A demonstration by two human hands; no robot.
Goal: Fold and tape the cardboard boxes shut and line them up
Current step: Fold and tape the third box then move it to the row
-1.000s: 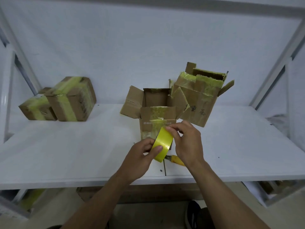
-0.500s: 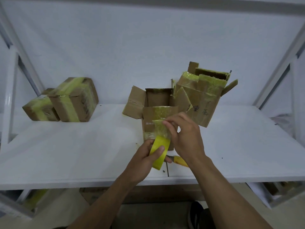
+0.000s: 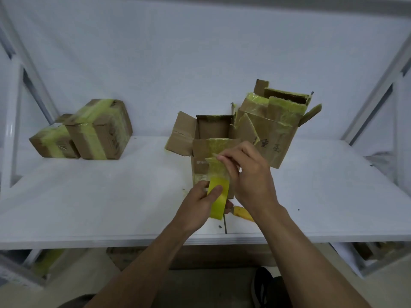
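Yellow tape roll [image 3: 219,197], brown cardboard boxes [image 3: 101,130] banded yellow-green, white table [image 3: 111,196], yellow-handled tool [image 3: 243,213]

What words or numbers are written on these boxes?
Tall open brown cardboard box: two handwritten dark characters, too blurred to read.
Larger taped-shut brown cardboard box: dark side print, unreadable.
Middle open brown cardboard box: small front print, too small.

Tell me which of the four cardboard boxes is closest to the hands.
The open middle box, flaps up, right behind the tape roll. The other open box leans at its right; the two taped boxes sit far left.
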